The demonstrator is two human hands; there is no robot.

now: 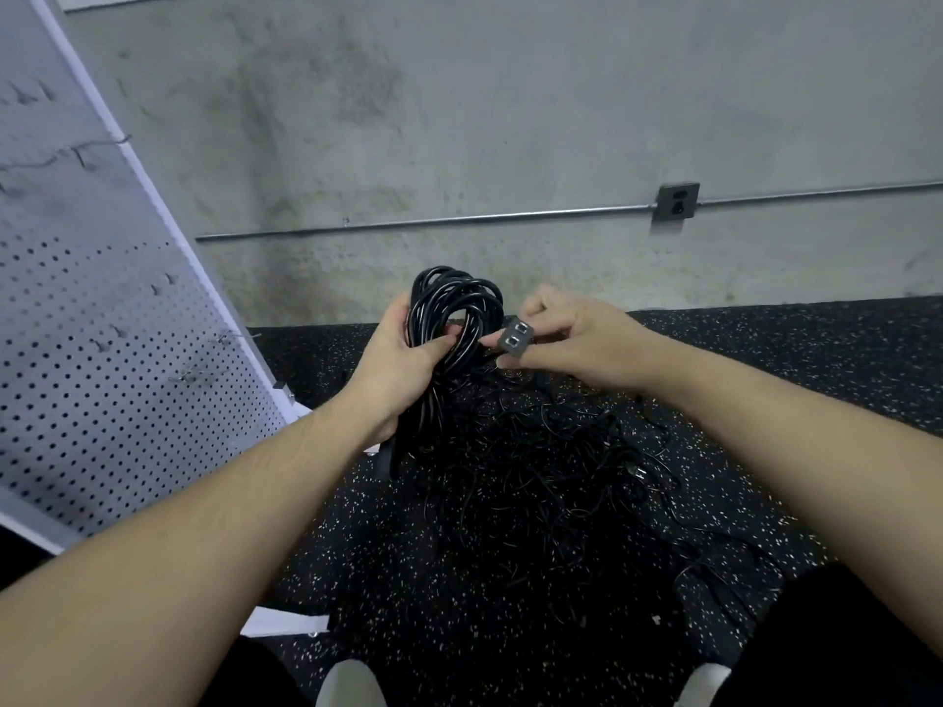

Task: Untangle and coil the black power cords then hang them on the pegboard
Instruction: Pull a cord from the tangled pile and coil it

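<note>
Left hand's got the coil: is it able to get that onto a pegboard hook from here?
Probably yes. The left hand grips the coiled cord, and the pegboard stands close on that side with bare hooks and nothing between. But the right hand pinches the cord's plug end, so that wants tucking first.

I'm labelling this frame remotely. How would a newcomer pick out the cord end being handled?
Start at the wall outlet and drop to the hands. The right hand pinches a connector beside the coiled cord that the left hand holds. It is grey, with two slots.
</note>
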